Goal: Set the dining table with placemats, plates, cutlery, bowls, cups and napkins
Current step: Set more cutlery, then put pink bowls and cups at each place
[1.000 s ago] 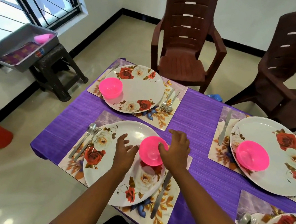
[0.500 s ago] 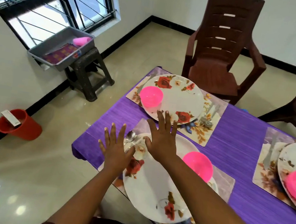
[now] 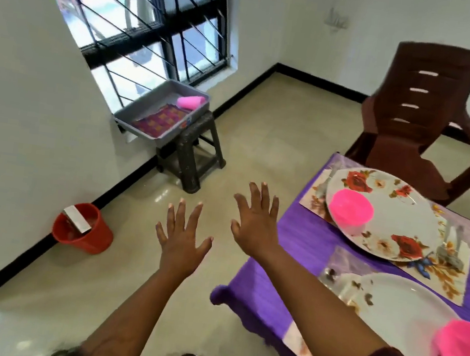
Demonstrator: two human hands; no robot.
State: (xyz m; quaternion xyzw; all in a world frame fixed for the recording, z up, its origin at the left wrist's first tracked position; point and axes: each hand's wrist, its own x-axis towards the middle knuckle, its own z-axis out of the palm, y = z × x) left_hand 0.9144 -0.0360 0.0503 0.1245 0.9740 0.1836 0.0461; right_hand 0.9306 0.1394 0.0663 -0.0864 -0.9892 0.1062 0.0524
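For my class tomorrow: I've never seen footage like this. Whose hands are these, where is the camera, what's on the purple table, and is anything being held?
There is no machine here. The single picture comes from a wide-angle camera worn on a person's head, looking forward and down, so the two arms are the wearer's own. The left hand and right hand are both spread open over the floor and hold nothing. On the right, a table with a purple cloth carries floral placemats, flowered plates and pink bowls standing on the plates. By the window, a grey tray on a dark stool holds a pink cup lying on its side and a patterned cloth. A red bucket stands by the wall.
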